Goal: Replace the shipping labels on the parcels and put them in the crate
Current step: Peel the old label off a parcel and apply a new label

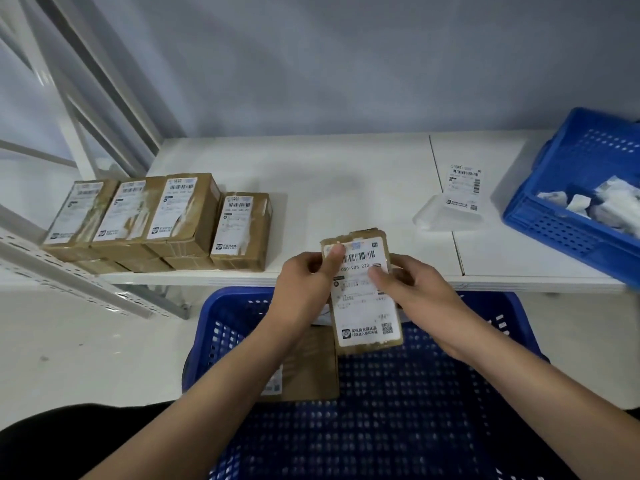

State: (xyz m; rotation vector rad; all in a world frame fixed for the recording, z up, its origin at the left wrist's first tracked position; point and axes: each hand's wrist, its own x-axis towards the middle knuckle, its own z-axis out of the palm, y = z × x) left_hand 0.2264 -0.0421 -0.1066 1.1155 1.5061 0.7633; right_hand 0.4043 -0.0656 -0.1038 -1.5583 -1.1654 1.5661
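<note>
I hold a small brown cardboard parcel [363, 344] with a white shipping label [362, 299] on its top face, above the blue crate [398, 410] in front of me. My left hand [304, 282] grips its left edge, thumb pressed on the label's top left corner. My right hand [412, 289] holds the right side, fingers lying on the label. One parcel [311, 365] lies in the crate, partly hidden by my left arm. Several labelled parcels [159, 216] sit in a row on the white table [346, 174] at the left.
A loose label [464, 185] and a clear backing sheet [436, 213] lie on the table at the right. A second blue crate [568, 202] with crumpled white paper stands at the far right edge. A metal shelf frame [69, 282] runs along the left.
</note>
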